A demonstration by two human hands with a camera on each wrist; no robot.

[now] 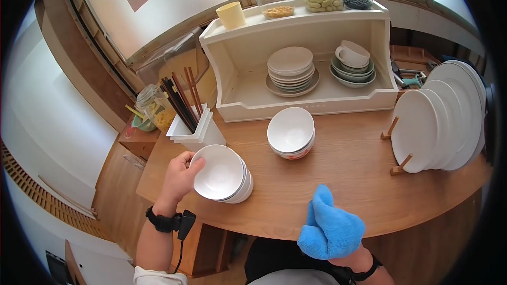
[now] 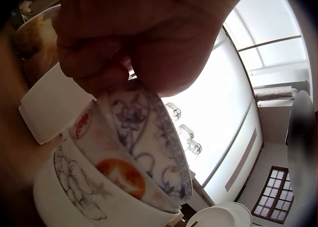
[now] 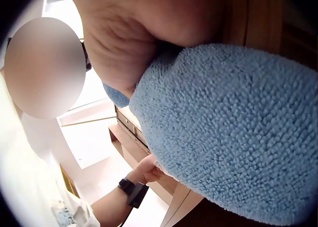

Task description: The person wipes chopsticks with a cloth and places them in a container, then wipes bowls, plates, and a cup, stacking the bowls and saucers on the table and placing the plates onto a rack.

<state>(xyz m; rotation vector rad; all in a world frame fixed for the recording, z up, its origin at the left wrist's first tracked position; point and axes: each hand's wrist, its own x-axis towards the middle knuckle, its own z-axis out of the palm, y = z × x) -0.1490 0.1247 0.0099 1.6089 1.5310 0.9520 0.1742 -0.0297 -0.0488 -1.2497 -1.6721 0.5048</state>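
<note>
At the rim of a white bowl [image 1: 217,173], my left hand [image 1: 179,178] pinches with the thumb inside and the fingers outside. This bowl is the top one of a tilted-looking nested stack near the table's front left. The left wrist view shows its blue flower pattern, above a bowl with an orange motif [image 2: 121,177] and a lower bowl with grey line flowers [image 2: 79,187]. My right hand [image 3: 119,48] holds a fluffy blue cloth [image 1: 334,227] over the table's front edge; the cloth hides most of its fingers.
Another bowl stack [image 1: 291,132] stands mid-table. Behind the left hand is a white holder [image 1: 203,134] with chopsticks. A cream shelf [image 1: 306,108] at the back bears stacked plates [image 1: 290,60], bowls and a cup; jars stand on top. White plates [image 1: 414,132] stand in a wooden rack at right.
</note>
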